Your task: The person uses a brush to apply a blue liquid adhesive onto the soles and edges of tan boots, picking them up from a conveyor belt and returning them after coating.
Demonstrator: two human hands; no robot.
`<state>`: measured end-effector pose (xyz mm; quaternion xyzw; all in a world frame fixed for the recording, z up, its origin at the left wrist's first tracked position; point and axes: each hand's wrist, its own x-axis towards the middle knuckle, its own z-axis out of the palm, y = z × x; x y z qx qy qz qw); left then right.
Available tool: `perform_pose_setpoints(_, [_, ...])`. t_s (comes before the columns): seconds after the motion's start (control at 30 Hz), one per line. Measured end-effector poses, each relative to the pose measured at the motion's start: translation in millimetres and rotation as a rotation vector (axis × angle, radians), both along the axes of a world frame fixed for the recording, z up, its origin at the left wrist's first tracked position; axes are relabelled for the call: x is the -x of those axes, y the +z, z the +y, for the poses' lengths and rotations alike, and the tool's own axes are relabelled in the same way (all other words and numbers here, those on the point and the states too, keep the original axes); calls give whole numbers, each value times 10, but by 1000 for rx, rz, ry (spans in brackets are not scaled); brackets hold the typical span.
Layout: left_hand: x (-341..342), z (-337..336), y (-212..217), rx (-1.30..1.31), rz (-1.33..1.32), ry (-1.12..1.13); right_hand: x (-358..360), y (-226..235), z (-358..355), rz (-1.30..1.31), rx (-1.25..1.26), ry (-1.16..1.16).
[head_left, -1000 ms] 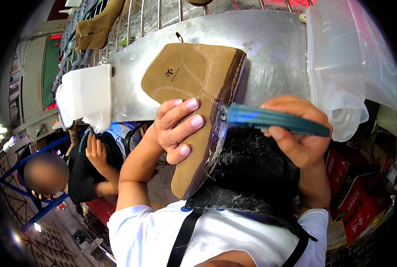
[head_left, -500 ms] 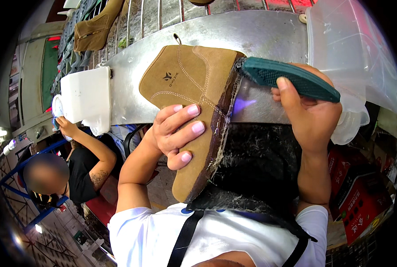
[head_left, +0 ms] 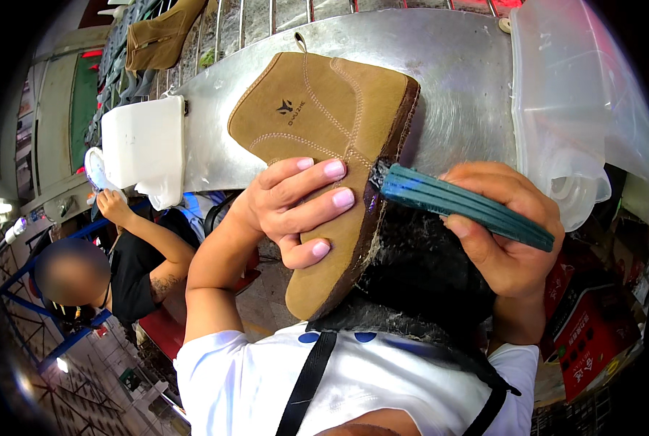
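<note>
Currently, left hand (head_left: 302, 207): your fingers lie bent across the upward-facing side of a tan, suede-like ankle boot (head_left: 342, 120) with pale stitching, gripping it around the middle of the foot; your thumb is hidden, so its placement cannot be told.
Right hand (head_left: 510, 225): you have it closed around a long, flat, teal-green brush (head_left: 466, 208) with ridged edges and a dark tuft at its tip; your thumb presses the near side, your other fingers wrap the far side.
Brush tip: the tuft meets the rough, dark brown band (head_left: 399, 123) along the boot's bottom edge, just right of your left fingertips.
Boot: you hold it with its shaft toward the upper left, over a grey metal worktop (head_left: 470, 87); its heel is at the upper right, and its toe points down toward you, past the worktop's front edge and beside your black apron (head_left: 426, 254).
Containers: a white plastic tub (head_left: 142, 142) stands at your left, a translucent plastic bin (head_left: 557, 87) at your right.
Rack: metal bars (head_left: 272, 18) run beyond the worktop; a second tan boot (head_left: 157, 43) with a zip lies toward your upper left.
Co-worker: a person in black (head_left: 134, 283) is at your left, one hand (head_left: 113, 208) raised beside a pale round object (head_left: 95, 167).
Carton: a red-and-black box (head_left: 597, 334) sits low on your right.
</note>
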<state>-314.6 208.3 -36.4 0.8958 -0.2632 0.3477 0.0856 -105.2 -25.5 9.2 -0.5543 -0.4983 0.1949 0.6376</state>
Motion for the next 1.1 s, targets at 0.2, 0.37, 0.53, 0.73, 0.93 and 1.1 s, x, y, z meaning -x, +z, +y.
perform_pose_setpoints(0.2, [-34,30,64,-20,27,-31,-32,65,-68,-17,84,61])
perform_pose_setpoints(0.37, [-35,19,128,-13,61,-32,-44,6,-111,-58,38,97])
perform_pose_setpoints(0.53, [-54,-16,185,-1,88,4,97,-10,-219,154,73,84])
perform_pose_setpoints(0.73, [-127,-150,388,-9,148,75,191,48,-348,189,1,116])
perform_pose_setpoints(0.93, [-212,-297,508,-1,106,124,404,180,-528,163,-109,176])
perform_pose_setpoints(1.1, [-312,-416,508,65,-8,198,504,271,-628,942,-24,166])
